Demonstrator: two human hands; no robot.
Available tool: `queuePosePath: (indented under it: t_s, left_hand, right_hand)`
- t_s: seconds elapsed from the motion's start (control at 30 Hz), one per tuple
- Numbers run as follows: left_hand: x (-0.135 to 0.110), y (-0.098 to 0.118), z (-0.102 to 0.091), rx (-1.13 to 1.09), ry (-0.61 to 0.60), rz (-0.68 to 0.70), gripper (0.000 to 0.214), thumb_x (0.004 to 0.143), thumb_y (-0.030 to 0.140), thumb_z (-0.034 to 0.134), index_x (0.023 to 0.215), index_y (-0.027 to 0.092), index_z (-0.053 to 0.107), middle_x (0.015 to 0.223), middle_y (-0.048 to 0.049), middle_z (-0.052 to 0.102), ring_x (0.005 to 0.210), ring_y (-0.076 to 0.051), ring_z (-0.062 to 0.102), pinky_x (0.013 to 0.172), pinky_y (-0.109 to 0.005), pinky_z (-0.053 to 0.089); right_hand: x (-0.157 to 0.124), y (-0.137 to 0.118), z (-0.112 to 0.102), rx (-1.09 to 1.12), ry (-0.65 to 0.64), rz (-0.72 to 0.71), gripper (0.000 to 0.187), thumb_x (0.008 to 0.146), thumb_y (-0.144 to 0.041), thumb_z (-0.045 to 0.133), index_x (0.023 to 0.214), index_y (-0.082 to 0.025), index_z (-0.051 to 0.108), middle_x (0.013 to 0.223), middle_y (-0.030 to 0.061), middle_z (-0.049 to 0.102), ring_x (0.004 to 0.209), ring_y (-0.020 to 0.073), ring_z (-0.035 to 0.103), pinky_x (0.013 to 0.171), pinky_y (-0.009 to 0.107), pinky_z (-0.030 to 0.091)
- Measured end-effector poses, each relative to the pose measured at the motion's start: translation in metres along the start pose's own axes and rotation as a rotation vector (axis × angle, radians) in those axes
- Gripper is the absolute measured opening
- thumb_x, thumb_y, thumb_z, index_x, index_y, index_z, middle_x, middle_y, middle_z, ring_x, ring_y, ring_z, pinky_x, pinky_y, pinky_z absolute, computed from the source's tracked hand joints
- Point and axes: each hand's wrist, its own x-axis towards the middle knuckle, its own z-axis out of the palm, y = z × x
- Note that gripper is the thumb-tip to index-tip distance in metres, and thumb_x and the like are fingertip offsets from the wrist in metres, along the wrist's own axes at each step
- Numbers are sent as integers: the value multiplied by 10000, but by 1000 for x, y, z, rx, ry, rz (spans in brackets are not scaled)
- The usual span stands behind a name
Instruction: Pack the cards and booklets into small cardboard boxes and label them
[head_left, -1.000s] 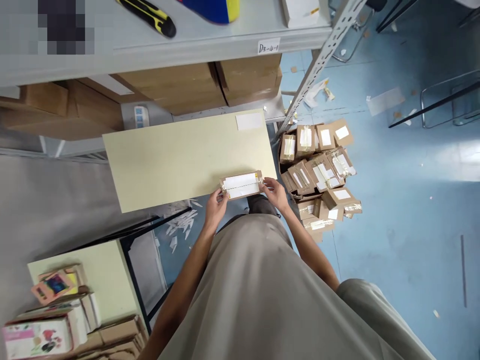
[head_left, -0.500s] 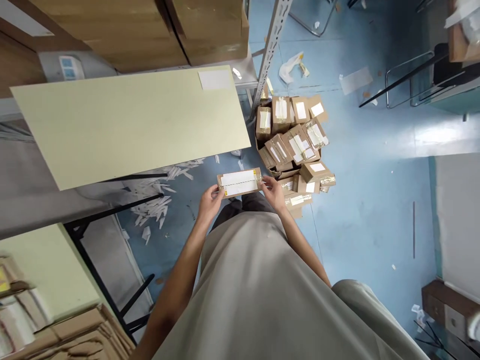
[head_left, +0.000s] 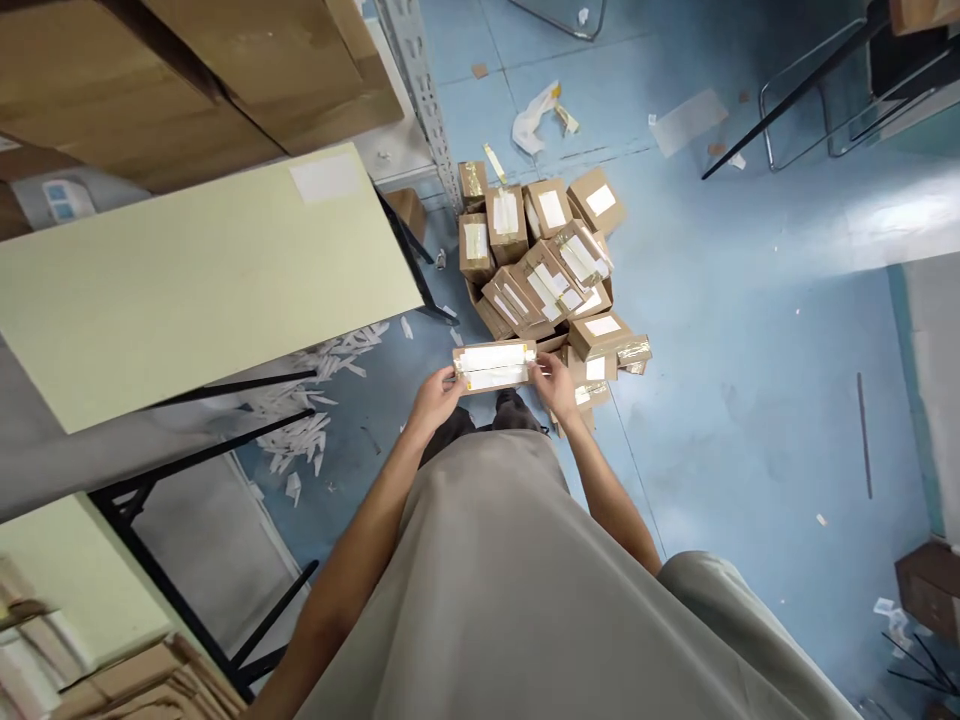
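Observation:
I hold a small flat cardboard box (head_left: pixel 493 365) with white labels and yellow tape in front of my waist, above the blue floor. My left hand (head_left: pixel 435 399) grips its left end and my right hand (head_left: pixel 556 381) grips its right end, fingers closed on the edges. Just beyond my right hand lies a heap of similar taped cardboard boxes (head_left: pixel 547 270) on the floor. A pale green table top (head_left: pixel 187 280) stands to the left of the box, apart from it.
Large brown cartons (head_left: pixel 187 80) sit on a shelf behind the table, by a grey metal shelf post (head_left: pixel 420 80). White paper strips (head_left: pixel 307 410) litter the floor under the table. Black chair legs (head_left: pixel 810 90) stand at the far right. Folded cardboard (head_left: pixel 142 680) lies bottom left.
The box left the table edge and now hangs off it in both hands. My view has swung right, toward the heap of boxes on the floor.

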Motion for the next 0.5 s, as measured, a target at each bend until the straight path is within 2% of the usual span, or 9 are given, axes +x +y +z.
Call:
queuePosePath:
  t_s: [0.13, 0.23, 0.33, 0.5]
  left_hand:
    - [9, 26, 62, 15, -80, -7, 489, 883, 493, 836, 1254, 176, 801, 1355, -163, 834, 1117, -323, 819, 1044, -440, 636]
    - [12, 37, 89, 34, -105, -16, 526, 875, 499, 870, 1274, 165, 798, 1395, -182, 814, 1143, -330, 819, 1072, -447, 630]
    - [13, 43, 97, 31, -156, -39, 536, 880, 507, 868, 1287, 166, 795, 1399, -180, 818, 1198, -354, 817, 1097, -458, 625]
    - [14, 50, 95, 18, -210, -103, 517, 880, 517, 839, 1266, 175, 800, 1369, -159, 843, 1242, -375, 816, 1116, -478, 630]
  right_hand:
    - [18, 33, -50, -40, 48, 60, 382, 1025, -492, 642, 1192, -176, 778, 1198, 184, 875, 1092, 328, 829, 1035, 474, 650]
    - [27, 49, -70, -66, 53, 89, 400, 1026, -506, 631, 1197, -176, 779, 1182, 188, 874, 1085, 341, 828, 1039, 489, 644]
    - [31, 58, -79, -74, 32, 101, 420, 1029, -521, 619, 1206, -173, 775, 1197, 191, 869, 1112, 345, 825, 1032, 482, 642]
    - [33, 64, -82, -65, -25, 79, 448, 1037, -564, 595, 1186, -181, 772, 1145, 175, 867, 1088, 337, 815, 1011, 464, 639]
